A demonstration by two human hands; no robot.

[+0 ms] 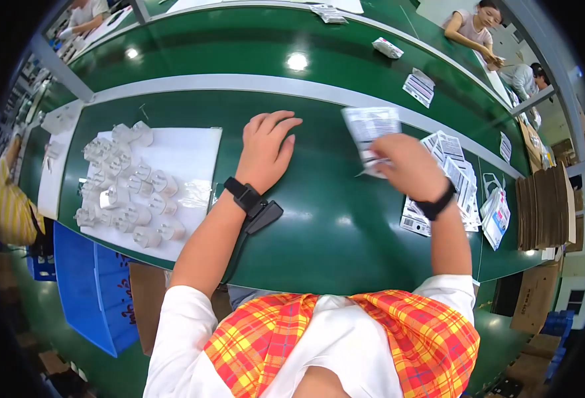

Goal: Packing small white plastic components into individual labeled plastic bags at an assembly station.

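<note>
Nearest the lower edge, the person's white sleeves and an orange-and-yellow plaid garment [345, 338] are filling the view; both forearms are reaching up from it over a green table [312, 245]; a black device [262, 216] is hanging at the left wrist, just below a black wristband. The left hand [266, 149] is lying palm down on the bare green surface, fingers spread slightly apart and gripping nothing. The right hand [408, 166] is closing its fingers on a small white printed packet [370, 129], lifting it clear of the table, just left of a fanned stack of similar printed packets [453, 174] lying by the right wrist. To the left, white plug adapters [130, 189] are sitting in rows on a white sheet [189, 159], well apart from the left hand. Farther off, loose packets are lying on a second green table [252, 50]; other people are working at the far right corner.
</note>
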